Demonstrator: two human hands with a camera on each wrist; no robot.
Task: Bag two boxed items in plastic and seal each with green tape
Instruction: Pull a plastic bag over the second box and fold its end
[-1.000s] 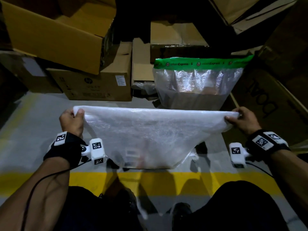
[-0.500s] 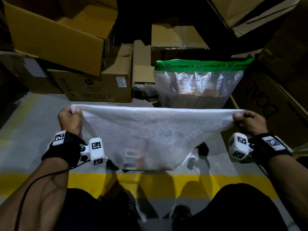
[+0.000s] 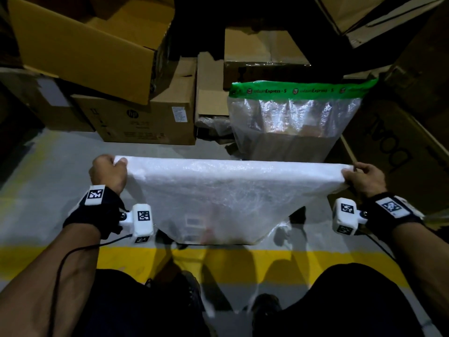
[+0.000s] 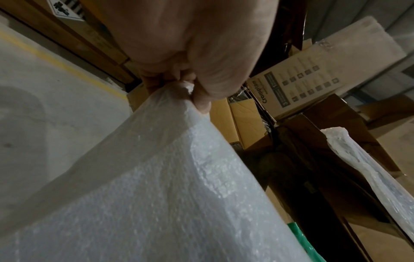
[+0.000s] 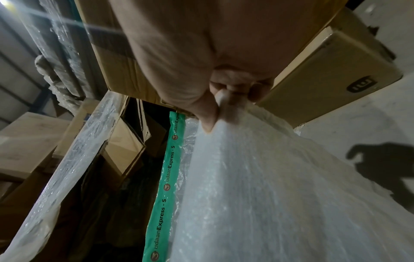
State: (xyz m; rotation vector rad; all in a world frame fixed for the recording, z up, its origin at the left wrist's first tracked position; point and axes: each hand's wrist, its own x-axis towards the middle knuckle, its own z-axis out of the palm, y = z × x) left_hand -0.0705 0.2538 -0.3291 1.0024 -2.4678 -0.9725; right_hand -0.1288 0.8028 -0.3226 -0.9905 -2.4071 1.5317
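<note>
1. A milky, translucent plastic bag with a bubbled texture (image 3: 218, 198) hung in front of the person's knees, above the grey concrete floor (image 3: 60, 166); its top edge was pulled taut and level between both hands.
2. A boxed item (image 3: 194, 222) showed faintly through the plastic at the bag's bottom, which tapered inward; its printing could not be read.
3. The left hand (image 3: 108, 172) gripped the bag's left top corner, the fingers curled in a fist around bunched plastic; the left wrist view showed the corner (image 4: 186, 88) pinched between thumb and fingers (image 4: 201, 99).
4. The right hand (image 3: 364, 176) gripped the right top corner likewise, thumb (image 5: 208, 122) pressed over the gathered plastic.
5. The bag's mouth carried no tape along the held edge.
6. Just beyond it, a second clear plastic bag (image 3: 291, 127) stood upright on the floor, a brown box dimly visible inside.
7. A strip of green printed tape (image 3: 301, 90) ran across the whole top of that second bag, closing it; the right wrist view showed the same tape (image 5: 170, 168) beside the held bag.
8. Brown cardboard cartons (image 3: 145, 117) were stacked around and behind, one tilted overhead at the left.
9. A yellow painted line (image 3: 243, 261) crossed the floor under the hanging bag.
10. Black wrist straps with white tagged camera blocks (image 3: 142, 222) sat on both forearms.
</note>
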